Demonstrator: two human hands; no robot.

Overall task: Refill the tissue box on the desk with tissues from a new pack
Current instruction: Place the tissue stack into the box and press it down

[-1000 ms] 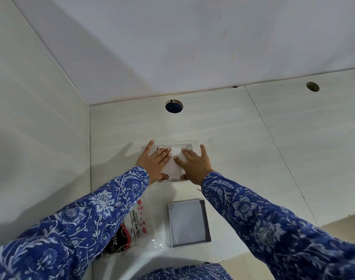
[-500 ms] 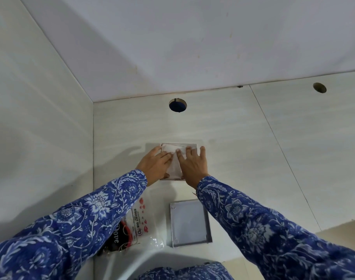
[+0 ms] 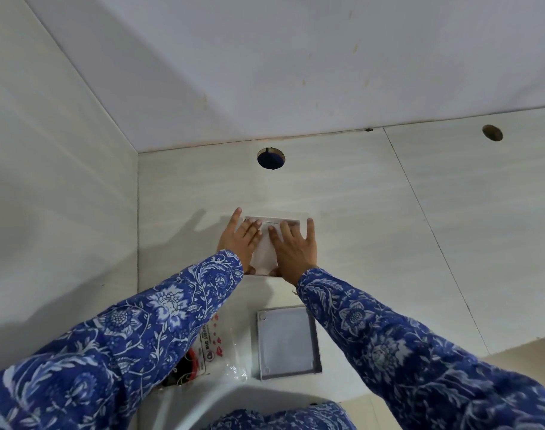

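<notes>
both hands flat, fingers spread — left hand (image 3: 238,235), right hand (image 3: 293,246) — pressing tissues (image 3: 265,249) inside tissue box (image 3: 272,219) edges

A pale wood-grain desk (image 3: 389,243) meets a white back wall (image 3: 296,72) and a light side panel (image 3: 47,181). Two round cable holes (image 3: 271,158) pierce the desktop.

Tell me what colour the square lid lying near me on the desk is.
Grey, with a paler grey face; the lid shows in the head view.
</notes>
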